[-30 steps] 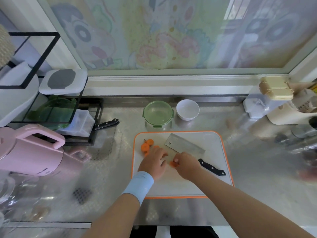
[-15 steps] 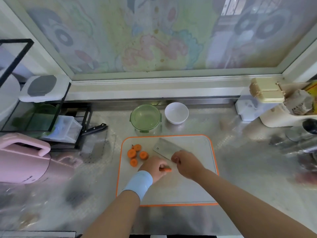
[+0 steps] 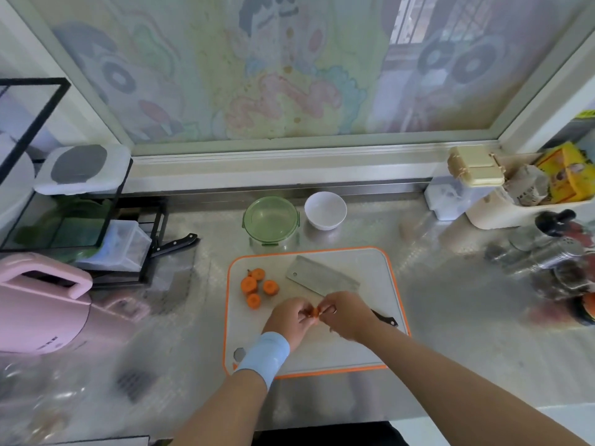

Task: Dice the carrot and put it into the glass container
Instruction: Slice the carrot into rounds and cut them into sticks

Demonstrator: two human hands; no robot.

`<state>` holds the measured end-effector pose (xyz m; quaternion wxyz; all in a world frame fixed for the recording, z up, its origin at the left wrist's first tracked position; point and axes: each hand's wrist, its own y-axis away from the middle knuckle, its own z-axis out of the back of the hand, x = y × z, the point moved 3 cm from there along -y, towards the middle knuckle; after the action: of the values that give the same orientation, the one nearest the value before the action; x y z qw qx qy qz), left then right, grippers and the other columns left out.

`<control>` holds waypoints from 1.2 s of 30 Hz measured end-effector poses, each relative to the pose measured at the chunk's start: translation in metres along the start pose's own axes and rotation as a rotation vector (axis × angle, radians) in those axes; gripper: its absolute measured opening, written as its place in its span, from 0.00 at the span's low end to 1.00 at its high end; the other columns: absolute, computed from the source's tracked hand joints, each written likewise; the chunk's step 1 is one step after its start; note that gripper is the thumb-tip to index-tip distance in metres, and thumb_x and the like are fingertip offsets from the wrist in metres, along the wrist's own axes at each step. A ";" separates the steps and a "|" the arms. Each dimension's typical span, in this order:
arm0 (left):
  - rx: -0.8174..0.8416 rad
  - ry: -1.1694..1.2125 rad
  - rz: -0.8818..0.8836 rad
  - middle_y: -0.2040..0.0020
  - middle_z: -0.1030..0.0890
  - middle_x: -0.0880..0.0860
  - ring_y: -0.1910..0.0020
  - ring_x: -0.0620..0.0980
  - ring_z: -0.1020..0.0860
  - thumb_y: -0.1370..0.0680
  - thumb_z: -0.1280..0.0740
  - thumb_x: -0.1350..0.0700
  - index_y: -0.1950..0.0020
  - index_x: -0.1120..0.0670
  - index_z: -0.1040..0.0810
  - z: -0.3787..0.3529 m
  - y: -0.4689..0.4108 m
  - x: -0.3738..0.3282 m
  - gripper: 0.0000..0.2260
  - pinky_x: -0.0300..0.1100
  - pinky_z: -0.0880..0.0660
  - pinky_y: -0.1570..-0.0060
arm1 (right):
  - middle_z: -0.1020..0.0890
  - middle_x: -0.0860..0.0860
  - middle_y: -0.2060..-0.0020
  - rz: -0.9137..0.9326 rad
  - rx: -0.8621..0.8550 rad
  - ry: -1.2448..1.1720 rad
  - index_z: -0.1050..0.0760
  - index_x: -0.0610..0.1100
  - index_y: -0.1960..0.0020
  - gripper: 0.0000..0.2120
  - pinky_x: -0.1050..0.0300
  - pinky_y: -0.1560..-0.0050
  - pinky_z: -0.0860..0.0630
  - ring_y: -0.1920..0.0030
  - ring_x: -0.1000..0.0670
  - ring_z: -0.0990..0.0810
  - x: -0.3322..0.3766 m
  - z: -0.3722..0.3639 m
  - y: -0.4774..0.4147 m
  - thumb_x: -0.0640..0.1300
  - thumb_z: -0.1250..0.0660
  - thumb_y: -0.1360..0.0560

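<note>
Stainless counter [image 3: 450,317] runs under a window with cartoon film, and the orange-edged cutting board [image 3: 370,349] lies at its middle. Both hands meet over the board: the left hand [image 3: 289,320] and the right hand [image 3: 346,313] each have a fingertip grip pinched on one small carrot piece [image 3: 315,312], held just above the surface. Four carrot rounds [image 3: 249,284] sit clustered near the board's left edge, uncut. The cleaver [image 3: 322,280] lies flat on the board, its handle partly hidden under the right wrist.

The piece is small and probably slick, so it could pop out of the pinch and roll off the board onto the counter. The right forearm hangs close above the cleaver's handle; a careless drop of the wrist could knock the blade toward the fingers. The glass container [image 3: 270,220] stands beyond the board beside a white bowl [image 3: 325,210]. Whether its lid is on I cannot tell, and tipping dice onto a shut lid would scatter them.
</note>
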<state>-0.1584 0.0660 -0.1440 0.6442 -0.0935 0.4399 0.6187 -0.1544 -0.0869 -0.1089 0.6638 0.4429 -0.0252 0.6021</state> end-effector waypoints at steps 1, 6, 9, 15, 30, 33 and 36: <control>0.011 -0.015 -0.005 0.59 0.20 0.43 0.56 0.44 0.21 0.25 0.30 0.52 0.56 0.47 0.23 -0.004 0.001 0.002 0.03 0.35 0.27 0.54 | 0.14 0.49 0.54 -0.008 0.001 0.031 0.16 0.46 0.49 0.10 0.56 0.59 0.19 0.57 0.46 0.15 -0.001 -0.002 0.003 0.41 0.35 0.24; -0.067 -0.133 -0.055 0.55 0.19 0.47 0.55 0.47 0.22 0.24 0.33 0.44 0.54 0.49 0.22 -0.010 0.009 -0.002 0.10 0.40 0.27 0.55 | 0.16 0.49 0.48 0.018 0.041 0.066 0.18 0.45 0.41 0.14 0.61 0.56 0.22 0.50 0.47 0.16 -0.009 -0.015 0.014 0.39 0.40 0.20; -0.060 -0.100 -0.059 0.55 0.18 0.46 0.54 0.46 0.21 0.27 0.31 0.48 0.53 0.49 0.23 -0.013 0.013 0.002 0.07 0.43 0.24 0.52 | 0.16 0.50 0.48 0.014 0.036 0.011 0.18 0.47 0.40 0.14 0.60 0.50 0.22 0.47 0.48 0.17 -0.015 -0.014 0.016 0.38 0.39 0.21; -0.078 -0.090 -0.040 0.51 0.18 0.47 0.50 0.44 0.20 0.24 0.32 0.56 0.45 0.50 0.22 -0.019 0.011 0.009 0.08 0.35 0.27 0.50 | 0.27 0.49 0.39 -0.029 -0.287 0.278 0.26 0.50 0.35 0.20 0.52 0.41 0.29 0.39 0.44 0.28 -0.038 0.005 0.005 0.36 0.39 0.23; -0.374 0.013 -0.217 0.53 0.27 0.42 0.55 0.40 0.26 0.26 0.30 0.60 0.50 0.49 0.24 -0.028 0.044 0.002 0.09 0.40 0.24 0.54 | 0.28 0.46 0.43 -0.018 -0.148 0.264 0.38 0.52 0.25 0.24 0.50 0.52 0.26 0.48 0.41 0.23 -0.053 0.008 0.015 0.41 0.43 0.21; -0.433 -0.029 -0.251 0.54 0.26 0.44 0.54 0.42 0.25 0.24 0.31 0.59 0.52 0.49 0.21 -0.032 0.047 -0.002 0.05 0.37 0.25 0.55 | 0.25 0.49 0.55 -0.003 -0.164 0.235 0.28 0.53 0.35 0.13 0.51 0.59 0.25 0.58 0.45 0.22 -0.057 0.005 0.023 0.49 0.45 0.18; -0.470 -0.068 -0.248 0.54 0.25 0.46 0.53 0.46 0.25 0.23 0.32 0.58 0.53 0.50 0.21 -0.035 0.045 -0.005 0.03 0.39 0.26 0.55 | 0.26 0.49 0.60 0.012 -0.113 0.242 0.27 0.51 0.44 0.09 0.51 0.64 0.26 0.62 0.47 0.25 -0.061 -0.005 0.029 0.50 0.46 0.17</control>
<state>-0.2131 0.0488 -0.1427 0.6903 -0.2727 0.2474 0.6229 -0.1969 -0.1346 -0.1303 0.6824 0.3288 0.0187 0.6526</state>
